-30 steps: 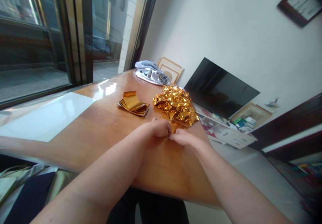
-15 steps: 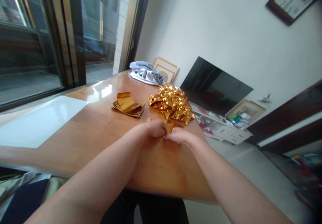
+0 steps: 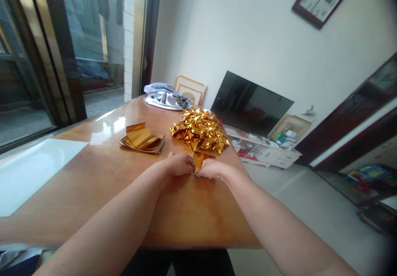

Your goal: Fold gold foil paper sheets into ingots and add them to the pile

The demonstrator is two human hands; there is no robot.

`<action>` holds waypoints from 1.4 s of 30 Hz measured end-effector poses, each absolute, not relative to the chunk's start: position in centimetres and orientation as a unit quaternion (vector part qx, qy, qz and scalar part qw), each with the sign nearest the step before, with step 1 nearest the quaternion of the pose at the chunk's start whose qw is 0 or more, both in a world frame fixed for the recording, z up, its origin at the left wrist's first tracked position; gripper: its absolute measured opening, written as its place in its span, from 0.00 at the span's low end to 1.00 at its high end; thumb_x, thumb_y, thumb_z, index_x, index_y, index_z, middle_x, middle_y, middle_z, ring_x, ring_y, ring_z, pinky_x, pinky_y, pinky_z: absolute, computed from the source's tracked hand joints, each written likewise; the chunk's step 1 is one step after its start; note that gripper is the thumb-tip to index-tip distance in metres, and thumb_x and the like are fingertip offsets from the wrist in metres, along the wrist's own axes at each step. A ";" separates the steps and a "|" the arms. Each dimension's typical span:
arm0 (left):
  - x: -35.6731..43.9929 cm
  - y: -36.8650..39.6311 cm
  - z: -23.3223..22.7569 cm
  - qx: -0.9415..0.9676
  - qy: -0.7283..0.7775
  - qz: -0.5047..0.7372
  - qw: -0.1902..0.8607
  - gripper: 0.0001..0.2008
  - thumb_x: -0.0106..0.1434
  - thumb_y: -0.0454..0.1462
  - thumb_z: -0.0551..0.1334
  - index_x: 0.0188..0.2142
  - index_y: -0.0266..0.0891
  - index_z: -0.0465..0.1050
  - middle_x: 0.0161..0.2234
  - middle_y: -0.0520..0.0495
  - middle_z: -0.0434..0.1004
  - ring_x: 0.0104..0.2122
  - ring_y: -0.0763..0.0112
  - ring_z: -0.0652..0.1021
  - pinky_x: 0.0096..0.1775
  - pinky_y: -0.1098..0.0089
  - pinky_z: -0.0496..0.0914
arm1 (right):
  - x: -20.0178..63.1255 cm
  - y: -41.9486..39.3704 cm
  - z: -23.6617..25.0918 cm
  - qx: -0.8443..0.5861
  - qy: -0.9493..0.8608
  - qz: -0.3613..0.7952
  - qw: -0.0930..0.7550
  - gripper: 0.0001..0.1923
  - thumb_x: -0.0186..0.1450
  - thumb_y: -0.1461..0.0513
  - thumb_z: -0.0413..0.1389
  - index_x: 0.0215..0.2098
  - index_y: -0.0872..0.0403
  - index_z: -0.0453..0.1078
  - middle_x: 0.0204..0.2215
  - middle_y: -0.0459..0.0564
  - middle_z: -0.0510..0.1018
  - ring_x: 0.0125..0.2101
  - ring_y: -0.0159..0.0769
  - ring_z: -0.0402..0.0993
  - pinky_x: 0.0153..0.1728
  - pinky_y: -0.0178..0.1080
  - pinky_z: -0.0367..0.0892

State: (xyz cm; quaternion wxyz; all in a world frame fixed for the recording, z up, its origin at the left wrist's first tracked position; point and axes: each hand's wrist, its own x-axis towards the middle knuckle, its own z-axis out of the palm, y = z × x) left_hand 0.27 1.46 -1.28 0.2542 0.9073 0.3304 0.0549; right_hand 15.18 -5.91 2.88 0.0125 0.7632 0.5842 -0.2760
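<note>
A sheet of gold foil paper (image 3: 200, 160) lies on the wooden table (image 3: 186, 218), its near edge pinched between my hands. My left hand (image 3: 181, 164) is closed at the left part of that edge. Close beside it, my right hand (image 3: 211, 168) is closed on the right part. Just beyond them rises a heap of folded gold foil pieces (image 3: 201, 129). To the left sits a stack of gold foil sheets (image 3: 142, 139), its top sheet curling up. My fingertips hide most of the near edge.
Bundled grey-blue cloth (image 3: 167, 96) sits at the table's far end. A white sheet (image 3: 40, 168) covers part of the left side. The table's right edge runs close to my right forearm. Past it stand a television (image 3: 249, 104) and a low white cabinet (image 3: 263, 156).
The camera view has turned to the right, so everything sits further left. My hands have moved slightly apart along the foil sheet's near edge, both still closed on it.
</note>
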 end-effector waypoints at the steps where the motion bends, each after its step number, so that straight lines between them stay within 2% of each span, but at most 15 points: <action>1: 0.3 1.4 -1.3 0.907 0.332 0.056 0.252 0.11 0.58 0.44 0.61 0.36 0.50 0.81 0.37 0.54 0.84 0.41 0.62 0.78 0.56 0.53 0.58 | 15.2 -5.9 2.9 0.763 0.582 -0.281 0.013 0.15 0.65 0.56 0.62 0.45 0.58 0.74 0.40 0.52 0.79 0.37 0.40 0.76 0.36 0.38 0.72; 4: 0.4 1.4 -1.4 0.904 0.340 0.066 0.251 0.09 0.57 0.43 0.63 0.35 0.49 0.81 0.36 0.54 0.84 0.41 0.62 0.78 0.56 0.54 0.59 | 15.2 -5.6 3.0 0.765 0.575 -0.291 0.008 0.17 0.70 0.55 0.57 0.54 0.55 0.70 0.52 0.52 0.73 0.47 0.45 0.74 0.47 0.48 0.73; 9: 0.4 1.5 -1.5 0.904 0.344 0.070 0.244 0.09 0.57 0.41 0.61 0.36 0.50 0.81 0.36 0.54 0.84 0.41 0.62 0.78 0.55 0.53 0.58 | 16.3 -5.6 2.9 0.771 0.563 -0.297 -0.013 0.17 0.70 0.56 0.57 0.55 0.55 0.69 0.52 0.54 0.73 0.47 0.43 0.74 0.46 0.48 0.73; 11: 0.4 1.5 -1.6 0.904 0.346 0.068 0.242 0.10 0.57 0.41 0.61 0.36 0.49 0.81 0.36 0.53 0.84 0.40 0.61 0.78 0.55 0.52 0.57 | 17.0 -6.0 2.8 0.775 0.559 -0.295 -0.025 0.16 0.66 0.59 0.62 0.51 0.55 0.72 0.47 0.52 0.77 0.43 0.40 0.76 0.43 0.41 0.73; 13: 0.4 1.6 -1.5 0.903 0.349 0.065 0.243 0.10 0.57 0.42 0.61 0.36 0.49 0.81 0.35 0.53 0.84 0.40 0.60 0.78 0.55 0.52 0.57 | 17.7 -6.4 2.6 0.781 0.552 -0.289 -0.037 0.16 0.57 0.64 0.67 0.44 0.54 0.76 0.38 0.48 0.81 0.36 0.37 0.77 0.37 0.34 0.71; 15: 0.4 1.6 -1.5 0.900 0.353 0.065 0.247 0.10 0.57 0.42 0.61 0.35 0.49 0.81 0.35 0.53 0.84 0.40 0.60 0.78 0.54 0.53 0.57 | 18.5 -6.9 2.5 0.789 0.544 -0.282 -0.047 0.15 0.51 0.67 0.68 0.38 0.54 0.78 0.29 0.44 0.81 0.30 0.35 0.76 0.31 0.32 0.67; 17: 0.4 1.6 -1.4 0.898 0.352 0.066 0.254 0.10 0.56 0.42 0.62 0.35 0.48 0.81 0.35 0.53 0.84 0.40 0.60 0.78 0.54 0.55 0.58 | 19.4 -7.3 2.3 0.795 0.537 -0.277 -0.054 0.12 0.50 0.67 0.67 0.33 0.54 0.78 0.23 0.42 0.78 0.26 0.34 0.74 0.27 0.32 0.64; 20: 0.4 1.7 -1.5 0.898 0.348 0.068 0.262 0.10 0.56 0.41 0.62 0.35 0.48 0.81 0.35 0.53 0.84 0.39 0.61 0.78 0.54 0.56 0.58 | 20.7 -7.8 1.9 0.804 0.525 -0.273 -0.057 0.06 0.49 0.65 0.67 0.24 0.54 0.74 0.17 0.42 0.73 0.22 0.33 0.69 0.23 0.32 0.59; 25: 0.4 2.0 -1.9 0.899 0.345 0.078 0.257 0.10 0.56 0.42 0.62 0.35 0.48 0.81 0.35 0.53 0.83 0.39 0.60 0.78 0.55 0.53 0.57 | 22.2 -8.8 1.4 0.810 0.508 -0.286 -0.068 0.15 0.48 0.65 0.65 0.14 0.54 0.63 0.12 0.42 0.65 0.17 0.31 0.62 0.20 0.34 0.51; 30: 0.4 2.2 -2.1 0.900 0.346 0.075 0.255 0.10 0.56 0.42 0.62 0.35 0.48 0.81 0.34 0.53 0.83 0.38 0.60 0.78 0.55 0.51 0.56 | 23.0 -9.8 0.6 0.797 0.510 -0.295 -0.132 0.11 0.50 0.66 0.60 0.15 0.53 0.63 0.11 0.41 0.64 0.15 0.28 0.57 0.19 0.34 0.47; 33: 0.4 2.1 -1.9 0.903 0.337 0.073 0.257 0.09 0.56 0.41 0.61 0.35 0.49 0.80 0.34 0.54 0.83 0.40 0.59 0.78 0.54 0.52 0.56 | 23.1 -9.8 -0.3 0.785 0.519 -0.268 -0.205 0.03 0.55 0.63 0.57 0.24 0.53 0.67 0.17 0.42 0.69 0.18 0.28 0.59 0.20 0.33 0.49; 36: 0.4 2.0 -1.8 0.907 0.330 0.076 0.250 0.09 0.56 0.40 0.61 0.34 0.48 0.80 0.34 0.54 0.83 0.40 0.59 0.78 0.54 0.53 0.56 | 22.8 -9.3 -1.3 0.772 0.530 -0.239 -0.256 0.02 0.56 0.62 0.56 0.29 0.53 0.68 0.23 0.42 0.73 0.23 0.29 0.63 0.23 0.32 0.51; 38: 0.4 1.9 -1.8 0.909 0.329 0.081 0.243 0.09 0.55 0.39 0.61 0.34 0.48 0.80 0.34 0.54 0.83 0.39 0.60 0.78 0.53 0.55 0.57 | 22.5 -8.9 -1.8 0.762 0.539 -0.237 -0.269 0.03 0.54 0.63 0.57 0.28 0.53 0.69 0.24 0.42 0.74 0.25 0.30 0.64 0.25 0.31 0.52; 42: 0.5 1.7 -1.7 0.909 0.330 0.090 0.238 0.10 0.54 0.38 0.61 0.34 0.48 0.81 0.33 0.54 0.83 0.36 0.63 0.78 0.49 0.60 0.60 | 22.0 -8.6 -2.2 0.748 0.547 -0.262 -0.269 0.03 0.51 0.64 0.59 0.24 0.53 0.69 0.20 0.42 0.71 0.25 0.31 0.64 0.26 0.32 0.51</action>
